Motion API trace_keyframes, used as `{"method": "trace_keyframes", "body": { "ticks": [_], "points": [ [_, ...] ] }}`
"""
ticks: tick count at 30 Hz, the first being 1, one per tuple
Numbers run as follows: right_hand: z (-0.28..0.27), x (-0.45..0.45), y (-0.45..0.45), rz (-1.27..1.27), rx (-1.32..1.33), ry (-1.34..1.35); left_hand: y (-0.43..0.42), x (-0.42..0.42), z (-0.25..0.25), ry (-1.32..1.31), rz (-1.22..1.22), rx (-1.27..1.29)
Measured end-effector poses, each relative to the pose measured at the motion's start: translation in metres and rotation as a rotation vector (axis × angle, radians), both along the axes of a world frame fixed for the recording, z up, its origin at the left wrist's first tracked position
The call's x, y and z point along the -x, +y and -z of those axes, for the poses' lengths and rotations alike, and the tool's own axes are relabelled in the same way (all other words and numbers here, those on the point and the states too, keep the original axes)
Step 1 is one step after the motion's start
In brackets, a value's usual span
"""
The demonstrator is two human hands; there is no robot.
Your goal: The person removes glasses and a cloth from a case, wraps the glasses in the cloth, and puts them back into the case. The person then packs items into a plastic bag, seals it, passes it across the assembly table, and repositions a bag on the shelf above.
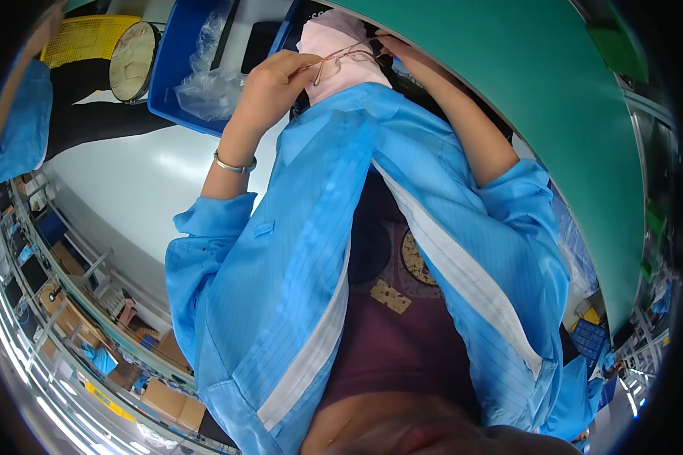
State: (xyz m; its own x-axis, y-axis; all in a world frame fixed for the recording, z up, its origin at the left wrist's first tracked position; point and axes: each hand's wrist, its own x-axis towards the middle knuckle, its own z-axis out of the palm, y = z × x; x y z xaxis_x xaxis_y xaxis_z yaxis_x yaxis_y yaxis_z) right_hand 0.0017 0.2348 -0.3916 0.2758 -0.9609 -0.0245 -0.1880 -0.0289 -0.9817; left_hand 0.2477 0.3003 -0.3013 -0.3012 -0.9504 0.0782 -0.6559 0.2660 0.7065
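Observation:
My left hand [281, 80], with a silver bangle at its wrist, has its thumb and fingers pinched on a bundle of thin reddish-brown wires [347, 54]. The wires cross over a pale pink cloth [334, 83] on my lap, with a loop hanging below my left fingers. At the other end my right hand [393, 47] has its fingers closed on the wires, near the edge of the green table [470, 38]. That edge partly hides my right fingertips. Both hands are above my lap, beyond the hem of my blue work coat [296, 227].
A blue bin [163, 83] with clear plastic bags [212, 95] stands to the left. Past it are a round stool [135, 61] and a yellow basket [91, 38]. Another person's blue sleeve [23, 121] shows at far left. Shelves with cardboard boxes [171, 402] line the lower left.

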Motion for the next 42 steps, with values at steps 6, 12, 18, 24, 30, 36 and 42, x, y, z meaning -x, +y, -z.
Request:
{"method": "trace_keyframes", "body": {
  "ticks": [6,12,18,24,30,36,42],
  "points": [
    [-0.007,0.001,0.005,0.003,-0.028,-0.020,-0.024,-0.026,-0.004,0.202,-0.235,-0.262],
    [-0.019,-0.005,0.015,0.053,0.132,0.429,-0.023,0.001,-0.015,-0.045,0.011,-0.199],
    [-0.010,-0.007,0.017,0.159,0.228,0.504,-0.020,0.007,-0.013,-0.097,0.050,-0.177],
    [0.006,-0.010,0.012,0.174,0.109,0.452,-0.014,0.005,0.011,-0.166,-0.133,-0.005],
    [-0.004,-0.022,0.017,0.122,0.016,0.316,-0.006,0.007,0.020,-0.270,-0.298,0.162],
    [-0.007,-0.022,0.015,0.142,-0.001,0.274,-0.028,-0.013,0.064,0.158,-0.357,-0.038],
    [-0.021,-0.024,0.017,0.248,-0.143,0.053,-0.064,-0.022,0.087,0.196,-0.213,-0.288]
  ]
}}
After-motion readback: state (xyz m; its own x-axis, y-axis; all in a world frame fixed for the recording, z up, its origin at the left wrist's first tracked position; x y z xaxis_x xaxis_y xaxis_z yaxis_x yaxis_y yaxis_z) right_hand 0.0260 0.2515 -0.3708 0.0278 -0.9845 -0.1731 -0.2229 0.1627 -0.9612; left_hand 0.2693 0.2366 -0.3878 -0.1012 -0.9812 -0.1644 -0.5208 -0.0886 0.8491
